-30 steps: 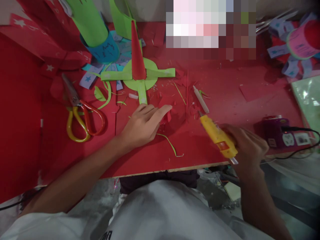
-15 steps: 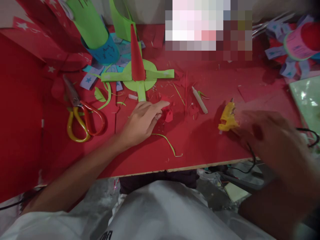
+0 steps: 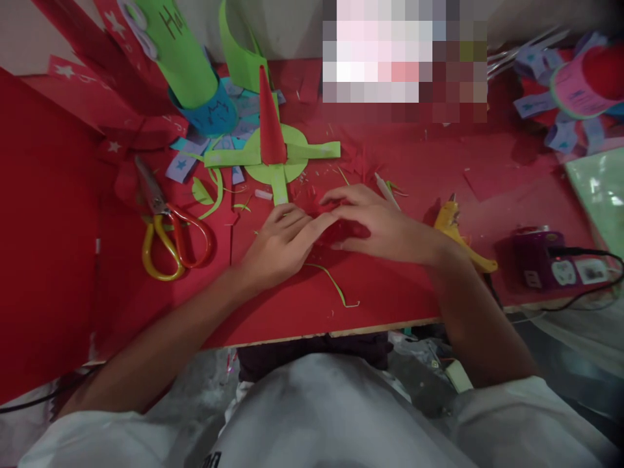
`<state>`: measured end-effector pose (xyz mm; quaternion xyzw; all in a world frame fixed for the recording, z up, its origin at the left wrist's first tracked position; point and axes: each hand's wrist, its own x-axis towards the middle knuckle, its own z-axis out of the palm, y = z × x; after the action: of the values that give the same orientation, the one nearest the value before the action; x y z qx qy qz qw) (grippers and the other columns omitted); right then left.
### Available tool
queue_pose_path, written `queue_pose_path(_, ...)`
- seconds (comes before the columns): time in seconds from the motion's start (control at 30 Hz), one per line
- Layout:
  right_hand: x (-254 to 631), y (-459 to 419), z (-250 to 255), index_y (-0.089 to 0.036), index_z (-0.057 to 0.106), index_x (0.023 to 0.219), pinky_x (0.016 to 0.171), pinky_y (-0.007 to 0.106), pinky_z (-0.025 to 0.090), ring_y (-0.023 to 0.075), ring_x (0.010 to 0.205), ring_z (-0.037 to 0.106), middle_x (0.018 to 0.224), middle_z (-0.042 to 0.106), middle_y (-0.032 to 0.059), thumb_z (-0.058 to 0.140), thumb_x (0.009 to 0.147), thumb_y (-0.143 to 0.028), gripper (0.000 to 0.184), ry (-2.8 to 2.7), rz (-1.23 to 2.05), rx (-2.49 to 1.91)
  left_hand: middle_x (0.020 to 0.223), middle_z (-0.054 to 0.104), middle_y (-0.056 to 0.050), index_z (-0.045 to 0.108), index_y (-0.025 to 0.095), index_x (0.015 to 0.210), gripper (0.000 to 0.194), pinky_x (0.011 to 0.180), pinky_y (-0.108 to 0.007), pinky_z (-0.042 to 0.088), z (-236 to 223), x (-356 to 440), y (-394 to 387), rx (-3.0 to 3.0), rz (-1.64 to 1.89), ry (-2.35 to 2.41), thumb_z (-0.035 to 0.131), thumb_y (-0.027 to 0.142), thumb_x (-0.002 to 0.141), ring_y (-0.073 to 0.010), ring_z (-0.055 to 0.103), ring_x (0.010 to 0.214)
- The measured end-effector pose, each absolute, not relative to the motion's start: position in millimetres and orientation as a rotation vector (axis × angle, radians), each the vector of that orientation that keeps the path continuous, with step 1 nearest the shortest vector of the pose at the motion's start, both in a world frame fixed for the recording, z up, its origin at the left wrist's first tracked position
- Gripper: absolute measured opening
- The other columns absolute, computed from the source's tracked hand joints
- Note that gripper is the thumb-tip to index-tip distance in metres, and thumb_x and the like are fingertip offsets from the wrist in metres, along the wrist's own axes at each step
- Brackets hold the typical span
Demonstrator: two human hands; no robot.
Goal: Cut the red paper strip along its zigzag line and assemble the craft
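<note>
My left hand (image 3: 287, 244) rests over the red table with its fingers curled in and its thumb stretched to the right. It pinches a small red paper piece, now mostly hidden behind the fingers. My right hand (image 3: 383, 224) meets it from the right, fingertips by the left thumb, fingers curved and apart. Just beyond the hands stands a red paper cone (image 3: 272, 127) on a green paper disc (image 3: 251, 170) with green strips reaching outward. To the right a yellow glue gun (image 3: 451, 224) lies on the table, partly behind my right wrist.
Scissors (image 3: 168, 224) with red and yellow handles lie at left. A green paper tube (image 3: 188, 68) in a blue band stands behind them. At right are a purple power socket (image 3: 541, 257) with a cord and a pink paper craft (image 3: 575, 88). Paper scraps litter the table (image 3: 292, 312).
My right hand has put down the yellow glue gun at the right, let go of it and moved left to meet my left hand. The left hand has stayed nearly in place.
</note>
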<state>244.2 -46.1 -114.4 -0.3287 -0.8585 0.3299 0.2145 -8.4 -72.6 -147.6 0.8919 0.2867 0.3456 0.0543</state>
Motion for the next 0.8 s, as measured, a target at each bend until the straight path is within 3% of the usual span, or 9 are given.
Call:
queue_pose_path(0.23, 243, -48, -123, -0.030, 0.082, 0.109, 0.121, 0.059, 0.049, 0.0330, 0.139, 0.062, 0.144, 0.068, 0.0067, 0.077, 0.098, -0.038, 0.014, -2.200, 1.081, -0.896, 0.097, 0.078, -0.004, 0.056, 0.024, 0.152, 0.045, 0.102, -0.041, 0.053, -152, -9, -73, 2.721, 1.036, 0.890, 0.050, 0.013, 0.110, -0.0195, 0.072, 0.094)
queue_pose_path(0.8, 231, -52, -129, -0.027, 0.077, 0.116, 0.114, 0.052, 0.053, 0.0312, 0.128, 0.068, 0.133, 0.074, 0.0111, 0.072, 0.102, -0.040, 0.020, -2.191, 1.061, -0.854, 0.100, 0.080, -0.003, 0.051, 0.021, 0.157, 0.050, 0.104, -0.040, 0.052, -148, -8, -73, 2.757, 1.016, 0.855, 0.053, 0.008, 0.108, -0.0198, 0.073, 0.096)
